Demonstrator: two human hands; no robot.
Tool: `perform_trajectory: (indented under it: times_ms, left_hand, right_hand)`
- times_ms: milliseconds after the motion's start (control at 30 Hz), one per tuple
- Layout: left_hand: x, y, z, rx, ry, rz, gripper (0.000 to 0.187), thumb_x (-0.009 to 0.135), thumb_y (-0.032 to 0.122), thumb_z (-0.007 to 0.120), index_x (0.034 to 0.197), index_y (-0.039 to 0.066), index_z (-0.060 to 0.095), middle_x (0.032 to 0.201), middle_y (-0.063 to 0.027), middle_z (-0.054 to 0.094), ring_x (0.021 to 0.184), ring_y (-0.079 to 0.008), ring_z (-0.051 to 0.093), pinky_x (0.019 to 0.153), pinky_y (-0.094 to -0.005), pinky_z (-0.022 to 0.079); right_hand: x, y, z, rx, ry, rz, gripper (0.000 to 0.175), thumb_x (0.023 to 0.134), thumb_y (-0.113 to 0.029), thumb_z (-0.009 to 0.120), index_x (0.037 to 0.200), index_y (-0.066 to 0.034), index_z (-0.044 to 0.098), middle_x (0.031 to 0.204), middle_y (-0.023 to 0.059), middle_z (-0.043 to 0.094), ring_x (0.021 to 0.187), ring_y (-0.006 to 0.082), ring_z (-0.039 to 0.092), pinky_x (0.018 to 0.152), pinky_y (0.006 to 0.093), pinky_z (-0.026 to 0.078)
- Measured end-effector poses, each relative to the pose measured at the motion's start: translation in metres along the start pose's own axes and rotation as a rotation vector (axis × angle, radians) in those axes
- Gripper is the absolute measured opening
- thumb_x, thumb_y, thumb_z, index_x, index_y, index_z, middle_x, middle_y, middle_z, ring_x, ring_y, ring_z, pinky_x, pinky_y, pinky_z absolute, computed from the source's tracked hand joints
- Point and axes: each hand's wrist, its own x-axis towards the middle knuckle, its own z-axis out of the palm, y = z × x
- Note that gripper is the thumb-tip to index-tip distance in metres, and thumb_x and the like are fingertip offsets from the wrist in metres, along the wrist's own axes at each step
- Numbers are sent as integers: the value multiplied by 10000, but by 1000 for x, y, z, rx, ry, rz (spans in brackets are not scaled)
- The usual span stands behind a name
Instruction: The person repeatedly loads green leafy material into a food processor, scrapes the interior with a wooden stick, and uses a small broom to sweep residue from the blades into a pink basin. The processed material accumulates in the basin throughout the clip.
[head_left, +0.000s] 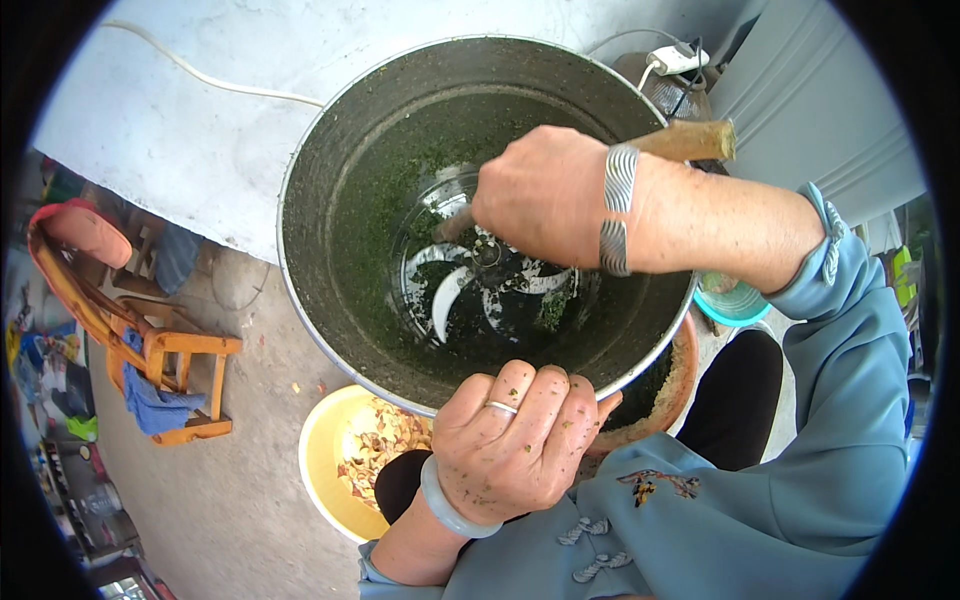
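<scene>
A deep round metal drum (360, 360) with curved metal blades (452, 294) at its bottom lies open before me. Green chopped bits cling to its wall and floor. My left hand (514, 442), flecked with green bits, grips the near rim with the fingers over the edge. My right hand (544, 199) is closed around a wooden stick (686, 140) above the blades; one end of it points down towards them, the other sticks out behind my wrist beyond the right rim. My palm and the middle of the stick are hidden.
A yellow basin (322, 457) with brownish peelings stands on the floor, lower left. Partly under the drum is a reddish-brown tub (686, 360); a turquoise bowl (739, 311) is at right. A wooden chair (191, 343) stands left. A power strip (671, 60) and white cable (217, 81) lie behind.
</scene>
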Motion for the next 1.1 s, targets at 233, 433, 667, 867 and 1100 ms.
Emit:
perform_trajectory:
  times_ms: [233,433,667,867,1100]
  left_hand:
    - [-1,0,0,2,3,1,177,902,208,715,850,50,654,755,-31,558,659,-175,537,548,-300,316]
    - [-1,-1,0,43,11,27,214,847,231,781,854,59,654,776,-35,580,683,-184,564,574,-308,351]
    - [-1,0,-3,80,-65,-1,291,785,256,846,911,87,646,812,-39,624,679,-201,585,588,-318,387]
    - [-1,5,-6,102,-119,-25,219,858,228,778,918,64,645,816,-79,630,694,-285,591,644,-402,430]
    - [7,15,-15,121,-242,-35,140,901,87,677,981,-27,660,910,-176,676,824,-349,639,733,-420,490]
  right_hand:
    - [-33,-2,-26,186,-211,-65,198,917,-151,627,943,-30,781,942,168,765,917,334,754,769,425,616]
    - [-95,35,-43,253,-22,25,109,817,-93,671,886,-40,736,751,175,688,780,379,692,699,452,566]
    - [-183,53,-38,467,211,307,243,866,-57,697,1097,16,703,888,171,707,815,312,703,752,405,550]
    - [-247,60,-44,541,337,190,261,941,-59,662,1188,10,713,900,154,740,758,256,709,709,340,562]
    - [-326,63,58,681,728,641,377,929,-238,710,1242,-28,710,778,89,698,647,126,586,580,319,478]
